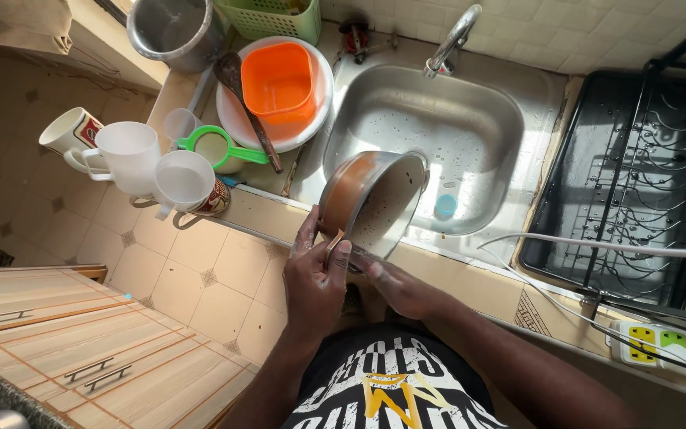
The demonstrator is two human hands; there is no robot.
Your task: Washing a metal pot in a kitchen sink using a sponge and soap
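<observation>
The left hand (315, 278) grips the near rim of a round metal pot (371, 202) with a brownish outside; the thumb lies on the rim and the fingers are closed around its edge. The right hand (398, 286) is under the pot at its near side and touches it, but the pot hides its fingers, so I cannot tell how firmly it holds. The pot is tilted on its side over the near left edge of the stainless steel sink (470, 119), with its opening toward the right. The inside of the pot looks wet and speckled.

Far behind the sink stands a chrome tap (454, 36). To the left of the sink, a white round basin (236, 119) holds an orange plastic container (279, 79), and a brown wooden spoon (248, 111) lies across it. Further left are several white cups (129, 151) and a green plastic strainer (216, 147). To the right of the sink is a black dish rack (637, 175).
</observation>
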